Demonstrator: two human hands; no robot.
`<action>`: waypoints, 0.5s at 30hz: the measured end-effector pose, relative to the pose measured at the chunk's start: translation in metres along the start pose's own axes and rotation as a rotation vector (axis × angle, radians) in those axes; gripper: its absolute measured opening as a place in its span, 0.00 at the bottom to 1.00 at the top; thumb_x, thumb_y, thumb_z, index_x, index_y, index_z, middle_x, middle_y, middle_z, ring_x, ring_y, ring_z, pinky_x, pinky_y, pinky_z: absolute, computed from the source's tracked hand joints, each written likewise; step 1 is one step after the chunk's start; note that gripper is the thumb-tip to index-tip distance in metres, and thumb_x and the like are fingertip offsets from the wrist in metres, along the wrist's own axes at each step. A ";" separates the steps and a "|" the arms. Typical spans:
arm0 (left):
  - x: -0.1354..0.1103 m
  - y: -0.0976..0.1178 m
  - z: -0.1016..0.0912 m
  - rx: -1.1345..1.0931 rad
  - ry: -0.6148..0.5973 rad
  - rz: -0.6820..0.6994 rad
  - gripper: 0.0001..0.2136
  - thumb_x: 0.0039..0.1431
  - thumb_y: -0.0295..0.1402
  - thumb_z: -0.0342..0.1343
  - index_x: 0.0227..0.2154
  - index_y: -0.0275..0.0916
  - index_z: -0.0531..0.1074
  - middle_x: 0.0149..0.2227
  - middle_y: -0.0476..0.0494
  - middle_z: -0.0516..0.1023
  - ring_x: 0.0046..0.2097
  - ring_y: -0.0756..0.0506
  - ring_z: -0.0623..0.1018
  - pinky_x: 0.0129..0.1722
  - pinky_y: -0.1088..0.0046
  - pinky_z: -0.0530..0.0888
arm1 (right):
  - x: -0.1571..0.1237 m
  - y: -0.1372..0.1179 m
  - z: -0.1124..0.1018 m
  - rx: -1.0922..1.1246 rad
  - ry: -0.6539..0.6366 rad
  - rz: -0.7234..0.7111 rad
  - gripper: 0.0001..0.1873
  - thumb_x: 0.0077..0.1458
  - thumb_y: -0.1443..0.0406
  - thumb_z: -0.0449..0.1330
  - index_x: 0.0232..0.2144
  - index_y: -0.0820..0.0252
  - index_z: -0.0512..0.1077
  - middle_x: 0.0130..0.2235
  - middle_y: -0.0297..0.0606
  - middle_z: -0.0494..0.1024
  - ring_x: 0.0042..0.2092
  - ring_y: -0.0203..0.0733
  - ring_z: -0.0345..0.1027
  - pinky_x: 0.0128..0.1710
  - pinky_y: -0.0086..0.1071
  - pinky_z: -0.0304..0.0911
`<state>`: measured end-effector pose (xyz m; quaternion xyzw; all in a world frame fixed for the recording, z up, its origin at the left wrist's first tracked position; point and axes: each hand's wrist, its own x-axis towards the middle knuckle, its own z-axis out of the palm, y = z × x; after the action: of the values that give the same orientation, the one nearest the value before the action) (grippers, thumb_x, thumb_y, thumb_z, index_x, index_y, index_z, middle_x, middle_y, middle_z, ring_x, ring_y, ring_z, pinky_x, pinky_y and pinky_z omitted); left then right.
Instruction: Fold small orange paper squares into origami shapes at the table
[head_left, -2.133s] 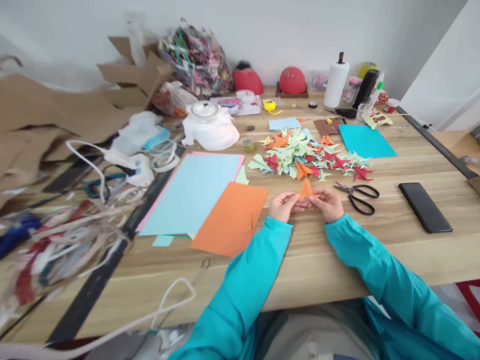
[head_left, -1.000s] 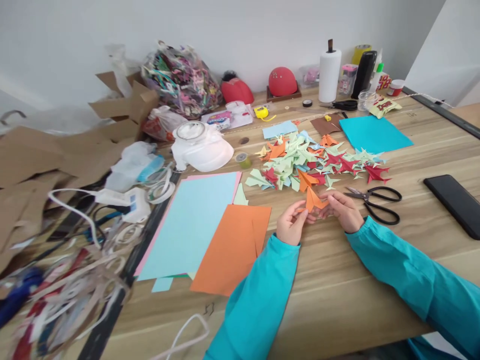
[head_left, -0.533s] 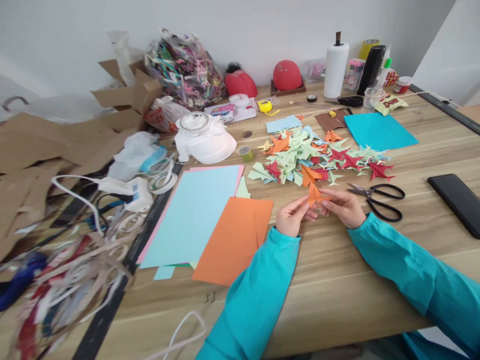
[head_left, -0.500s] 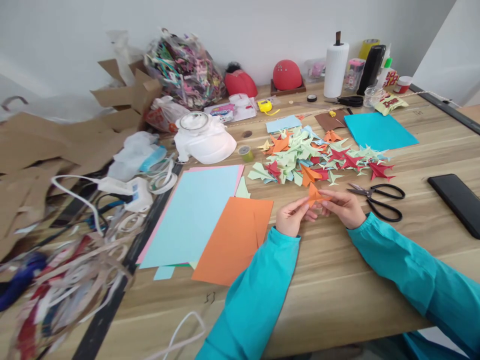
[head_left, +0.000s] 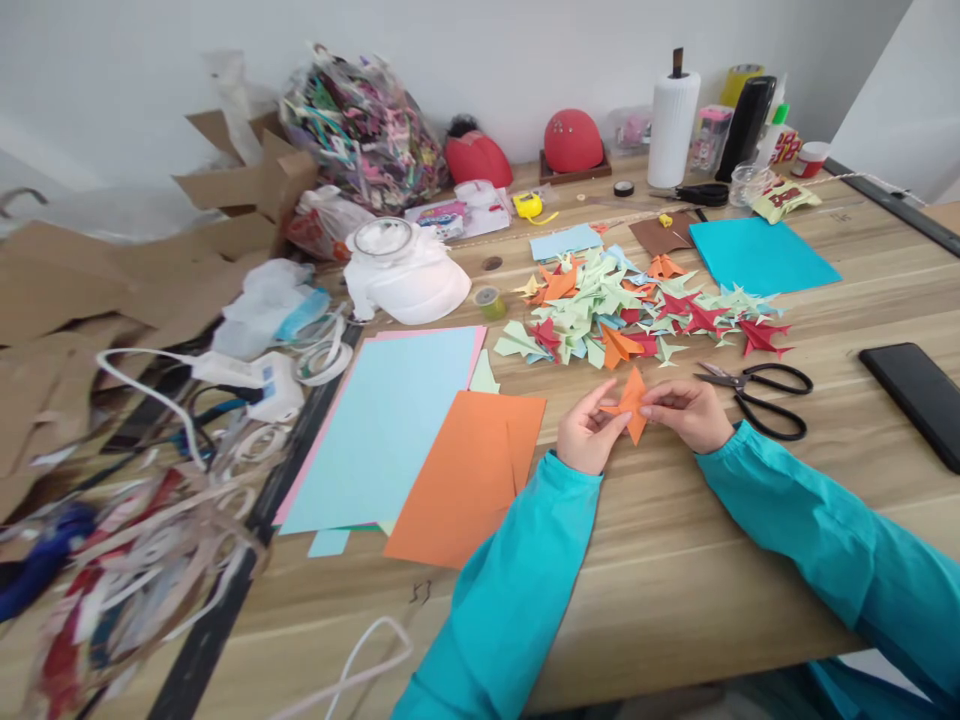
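Both hands pinch a small folded orange paper piece (head_left: 632, 402) just above the wooden table (head_left: 675, 560). My left hand (head_left: 587, 438) grips its left side with curled fingers. My right hand (head_left: 688, 413) holds its right side. A heap of folded paper shapes (head_left: 622, 310) in green, red, orange and blue lies just beyond the hands. An orange sheet (head_left: 466, 476) lies to the left of my left hand, beside a light blue sheet (head_left: 390, 420). Black scissors (head_left: 761, 396) rest to the right of my right hand.
A black phone (head_left: 916, 398) lies at the right edge. A teal sheet (head_left: 759, 255), paper towel roll (head_left: 671, 115) and bottles stand at the back right. Cardboard pieces (head_left: 112, 290), tape rolls and tangled strips crowd the left. A white container (head_left: 405, 275) sits mid-table.
The orange piece has been turned and unfolded between the fingers; it now shows a pointed flap hanging down. Both hands stayed in about the same spot.
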<state>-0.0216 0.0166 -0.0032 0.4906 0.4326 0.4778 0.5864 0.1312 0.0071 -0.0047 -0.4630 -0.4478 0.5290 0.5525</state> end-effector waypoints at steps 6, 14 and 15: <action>0.003 -0.001 -0.001 -0.029 0.005 -0.032 0.20 0.37 0.32 0.64 0.37 0.33 0.72 0.23 0.48 0.75 0.22 0.52 0.74 0.25 0.77 0.73 | -0.001 -0.003 0.001 -0.006 -0.028 -0.017 0.10 0.33 0.64 0.69 0.23 0.59 0.75 0.24 0.34 0.77 0.24 0.35 0.69 0.25 0.30 0.68; 0.006 -0.002 -0.004 -0.117 0.042 -0.058 0.21 0.37 0.35 0.64 0.37 0.33 0.72 0.24 0.47 0.76 0.23 0.51 0.74 0.25 0.75 0.74 | 0.000 -0.002 -0.002 -0.041 -0.087 -0.029 0.08 0.38 0.63 0.66 0.26 0.58 0.77 0.22 0.35 0.77 0.22 0.35 0.68 0.23 0.30 0.67; 0.006 -0.002 -0.004 -0.114 0.048 -0.065 0.20 0.37 0.35 0.64 0.37 0.33 0.72 0.25 0.46 0.77 0.24 0.51 0.75 0.26 0.74 0.74 | 0.000 -0.002 -0.003 -0.037 -0.087 -0.029 0.08 0.38 0.63 0.66 0.26 0.58 0.77 0.23 0.35 0.77 0.22 0.35 0.68 0.23 0.30 0.68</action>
<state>-0.0239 0.0226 -0.0057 0.4304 0.4343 0.4941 0.6181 0.1341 0.0071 -0.0036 -0.4431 -0.4878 0.5321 0.5316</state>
